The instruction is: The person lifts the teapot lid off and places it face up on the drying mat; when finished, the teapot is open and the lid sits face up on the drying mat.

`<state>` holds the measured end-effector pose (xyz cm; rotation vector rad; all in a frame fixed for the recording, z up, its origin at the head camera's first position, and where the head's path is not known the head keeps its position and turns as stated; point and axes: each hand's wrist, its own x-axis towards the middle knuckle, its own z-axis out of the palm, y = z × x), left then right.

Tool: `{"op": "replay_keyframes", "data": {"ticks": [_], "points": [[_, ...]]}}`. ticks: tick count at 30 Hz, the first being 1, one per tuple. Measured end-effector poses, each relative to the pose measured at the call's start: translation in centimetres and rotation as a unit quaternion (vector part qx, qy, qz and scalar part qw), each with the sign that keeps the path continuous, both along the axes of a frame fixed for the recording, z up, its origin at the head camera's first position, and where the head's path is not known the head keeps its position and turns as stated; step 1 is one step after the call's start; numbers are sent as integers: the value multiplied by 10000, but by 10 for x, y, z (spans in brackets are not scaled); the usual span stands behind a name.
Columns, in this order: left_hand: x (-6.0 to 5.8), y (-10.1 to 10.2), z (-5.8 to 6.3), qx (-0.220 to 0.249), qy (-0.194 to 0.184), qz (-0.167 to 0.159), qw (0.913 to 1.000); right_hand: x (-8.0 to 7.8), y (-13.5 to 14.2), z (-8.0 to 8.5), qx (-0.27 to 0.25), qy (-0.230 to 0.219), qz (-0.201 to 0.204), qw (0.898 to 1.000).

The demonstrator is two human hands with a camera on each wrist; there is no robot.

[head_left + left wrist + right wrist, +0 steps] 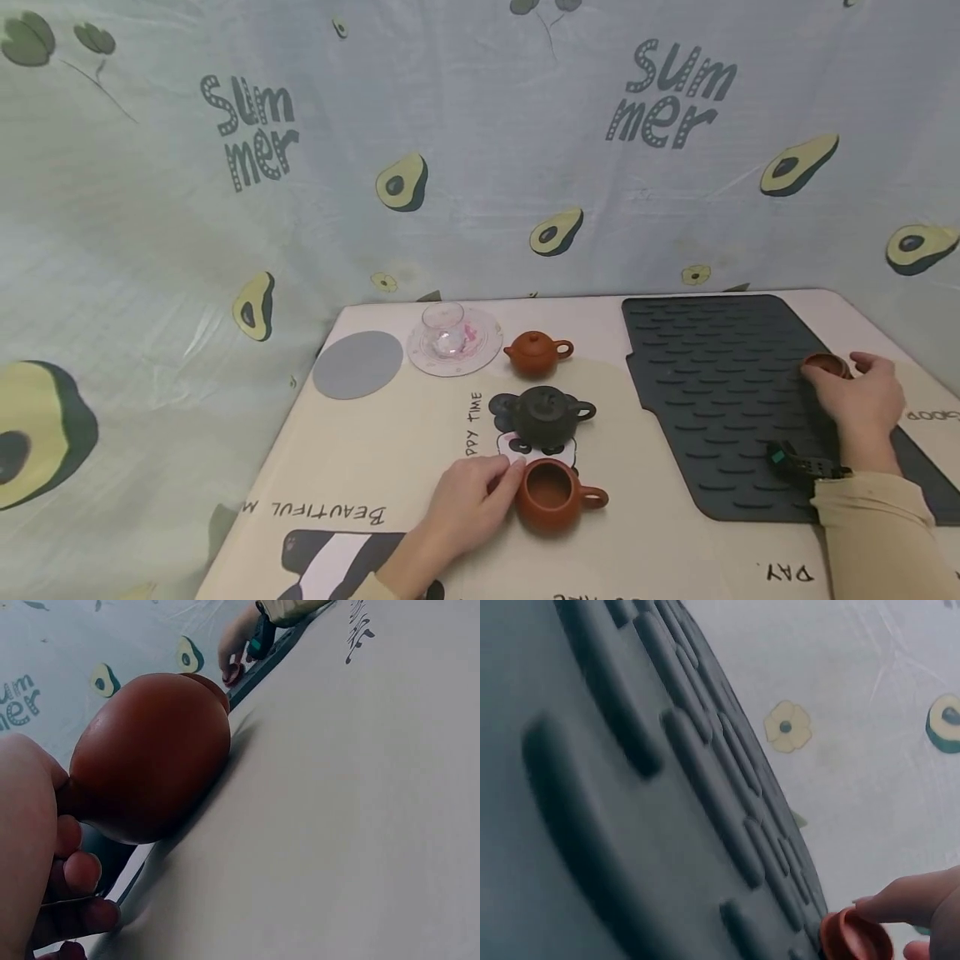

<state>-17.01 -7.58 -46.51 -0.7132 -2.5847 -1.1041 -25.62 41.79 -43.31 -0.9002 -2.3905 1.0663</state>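
A reddish-brown clay pitcher [551,504], lidless with its handle to the right, stands on the table cover. My left hand [472,498] pinches it on the side away from the handle. In the left wrist view the pitcher [154,757] shows its rounded body, with the thumb and fingers at a short projecting part. Over at the right, my right hand [858,396] holds a small reddish-brown clay cup [828,364] at the right edge of the dark ribbed mat [712,433]. In the right wrist view a finger reaches the rim of this cup [859,936].
A black teapot [546,415] stands just beyond the pitcher, and a lidded brown teapot [534,354] farther back. A clear glass cup [445,329] sits on a patterned round plate [420,354], beside a grey disc [358,365]. A printed curtain [480,150] hangs behind the table.
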Motion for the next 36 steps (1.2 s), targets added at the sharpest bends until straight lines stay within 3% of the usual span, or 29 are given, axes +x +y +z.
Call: {"op": "replay_keyframes", "data": {"ticks": [5, 9, 15, 22, 27, 30, 36], "points": [[-2, 2, 2, -47, 104, -9, 9999, -2, -10, 15, 197, 271, -231, 9992], [-2, 4, 3, -72, 138, -19, 9999, -3, -23, 33, 342, 538, -83, 9979], [-2, 4, 3, -188, -1, 19, 9998, -6, -60, 52, 834, 1029, 953, 9866], [0, 3, 4, -182, -216, 68, 9996, -5, -136, 61, 1345, 1424, 2518, 9478], [-1, 2, 2, -103, -182, 55, 9998, 0, -185, 63, 1357, 1303, 3446, 9197], [0, 1, 1, -16, -128, 56, 9999, 1, -206, 63, 1296, 1180, 3734, 9110], [-1, 0, 0, 94, 45, 61, 9999, -6, -235, 65, 1069, 1060, 3930, 9072]]}}
